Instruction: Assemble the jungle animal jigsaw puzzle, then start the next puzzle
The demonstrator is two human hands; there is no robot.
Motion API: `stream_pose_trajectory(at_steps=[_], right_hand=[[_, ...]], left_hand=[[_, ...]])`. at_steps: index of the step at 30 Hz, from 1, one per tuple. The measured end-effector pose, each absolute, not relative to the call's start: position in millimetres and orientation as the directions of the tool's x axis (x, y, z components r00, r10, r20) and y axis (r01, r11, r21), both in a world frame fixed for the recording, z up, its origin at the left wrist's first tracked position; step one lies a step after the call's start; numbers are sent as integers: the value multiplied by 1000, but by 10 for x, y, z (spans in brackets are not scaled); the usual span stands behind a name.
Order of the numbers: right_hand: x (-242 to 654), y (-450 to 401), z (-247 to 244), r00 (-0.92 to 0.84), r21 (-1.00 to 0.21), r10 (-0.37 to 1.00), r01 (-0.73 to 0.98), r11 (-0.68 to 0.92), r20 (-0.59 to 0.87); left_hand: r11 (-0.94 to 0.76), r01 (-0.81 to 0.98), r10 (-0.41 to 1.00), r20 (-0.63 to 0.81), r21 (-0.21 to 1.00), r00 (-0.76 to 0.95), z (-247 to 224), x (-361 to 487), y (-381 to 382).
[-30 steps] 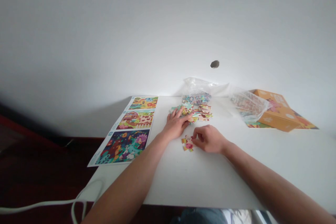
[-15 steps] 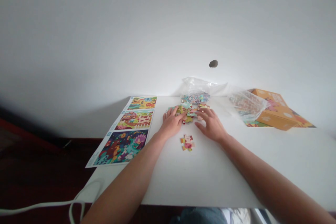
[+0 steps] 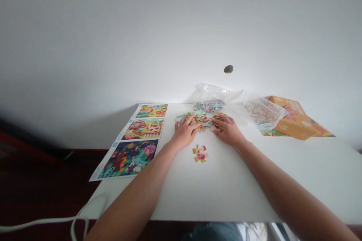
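A pile of loose jigsaw puzzle pieces (image 3: 208, 121) lies toward the back of the white table, between my two hands. My left hand (image 3: 184, 131) rests on the pile's left side, fingers spread over the pieces. Over the right side lies my right hand (image 3: 227, 131), its fingers apart and touching pieces there. Some pieces are hidden beneath the fingers. Nearer to me, apart from the pile, sits a small joined cluster of puzzle pieces (image 3: 200, 153) showing a cow's face with a pink snout.
A picture sheet (image 3: 132, 139) with three coloured scenes lies at the left. Behind the pile is a clear plastic bag (image 3: 209, 98) of pieces; another plastic bag (image 3: 266, 112) leans by an orange box (image 3: 295, 118) at right. A white cable (image 3: 56, 219) hangs at the lower left.
My right hand has shifted slightly outward and its fingers lie flatter on the pieces. The pile is a little more spread out to the sides. The cow cluster stays put.
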State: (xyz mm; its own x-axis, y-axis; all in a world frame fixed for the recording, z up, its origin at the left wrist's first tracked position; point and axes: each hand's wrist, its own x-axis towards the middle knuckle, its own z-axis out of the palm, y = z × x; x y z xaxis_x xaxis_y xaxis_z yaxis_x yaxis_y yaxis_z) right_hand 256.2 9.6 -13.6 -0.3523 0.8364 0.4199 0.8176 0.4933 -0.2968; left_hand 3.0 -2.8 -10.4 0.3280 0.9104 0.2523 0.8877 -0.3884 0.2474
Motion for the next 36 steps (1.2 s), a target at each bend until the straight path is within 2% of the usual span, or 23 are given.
stream_pose_trajectory(at_steps=[6,11,16,21,25,29,31,36], right_hand=[[2638,138,-154,-210,-372,883,847,379,420],[2637,129,-134,-261,-384,870,817,430,419],[2662,147,-159,-257,-407,874,807,429,411],[2723,189,-215,-181,-426,886,824,374,427],[2645,130,-182,-307,-364,859,808,463,410],[2462,6,-101,-490,-282,826,781,558,279],[2408,-23,-70,-513,-280,823,776,566,244],[2462,16,-46,-370,-335,888,829,449,273]], left_hand=[[-331,902,925,285,278,252,-95,-7,-21],[-424,865,898,244,267,365,-78,12,-39],[-345,904,926,248,253,284,-108,13,-20],[-304,916,933,275,264,230,-144,6,5],[-356,899,921,257,256,291,-161,1,14],[-497,826,860,274,265,430,-141,6,-4],[-522,805,845,297,281,444,-121,13,-17],[-352,882,914,315,312,254,-99,9,-16]])
